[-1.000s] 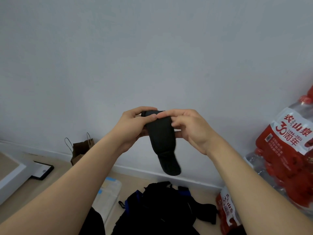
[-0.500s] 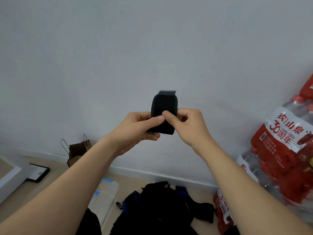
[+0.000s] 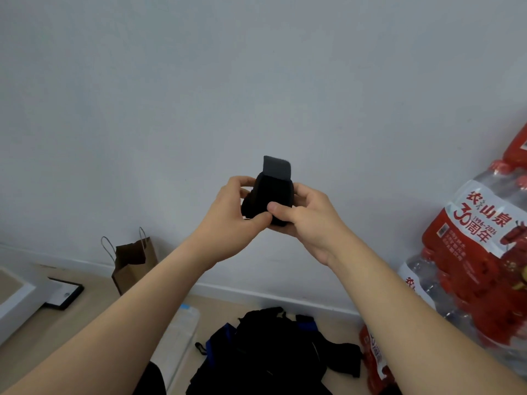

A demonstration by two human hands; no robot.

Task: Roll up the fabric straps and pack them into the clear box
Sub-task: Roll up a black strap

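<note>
Left hand [image 3: 228, 220] and right hand [image 3: 310, 223] close further around the black fabric strap [image 3: 276, 193], held mid-air before the wall [image 3: 256, 67]. Curled fingers grip its sides; both thumbs press its front. Long axis stands upright; loose tab [image 3: 276, 168] points up.

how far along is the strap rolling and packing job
Done: nothing shows as packed; the pale translucent container on the floor is partly hidden by an arm. In hand: the left hand and right hand grip a black fabric strap rolled almost fully, its grey end tab sticking up unfastened. Left: closing that tab, boxing the roll, then the heap of black and blue straps on the floor.
</note>
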